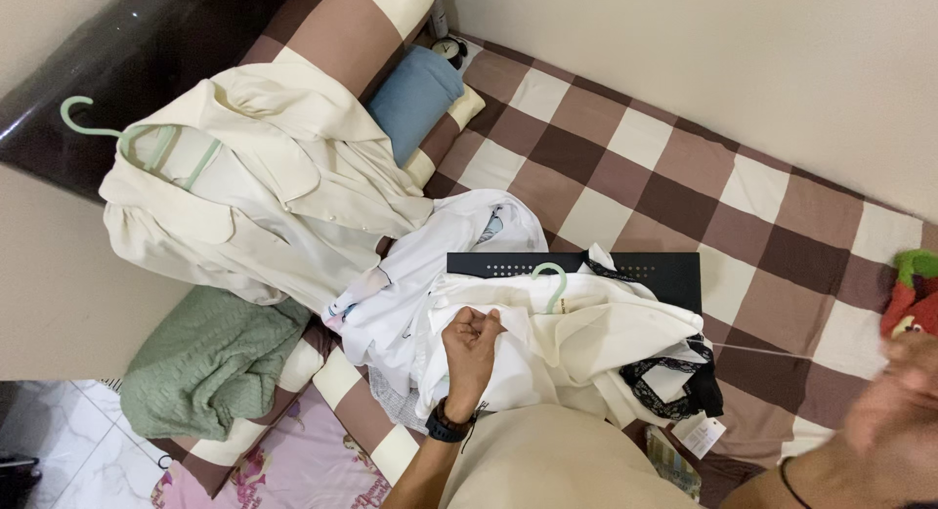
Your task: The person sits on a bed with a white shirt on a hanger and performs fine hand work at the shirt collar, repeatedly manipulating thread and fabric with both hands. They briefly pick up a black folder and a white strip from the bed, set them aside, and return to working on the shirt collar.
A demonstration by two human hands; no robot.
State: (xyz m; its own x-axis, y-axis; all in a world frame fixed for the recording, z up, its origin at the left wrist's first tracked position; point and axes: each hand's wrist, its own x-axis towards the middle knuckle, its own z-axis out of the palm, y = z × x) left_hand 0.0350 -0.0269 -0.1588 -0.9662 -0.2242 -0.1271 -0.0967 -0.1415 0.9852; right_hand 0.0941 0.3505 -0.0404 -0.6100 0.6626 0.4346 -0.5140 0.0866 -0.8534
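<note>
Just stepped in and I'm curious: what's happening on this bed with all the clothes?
A person sits at a brown-and-cream checked bed. Their left hand pinches a cream fabric garment on a pale green plastic hanger, while the blurred right hand draws a thin thread taut from it. Another cream jacket lies hung nearby.

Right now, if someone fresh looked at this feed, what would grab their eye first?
Probably the cream jacket on a green hanger, spread over the head of the brown-and-cream checked bed. Next, the heap of white garments at centre, where the left hand pinches the cloth beside a second green hanger hook. The right hand, blurred at the right edge, seems to draw a thin thread taut.
</note>
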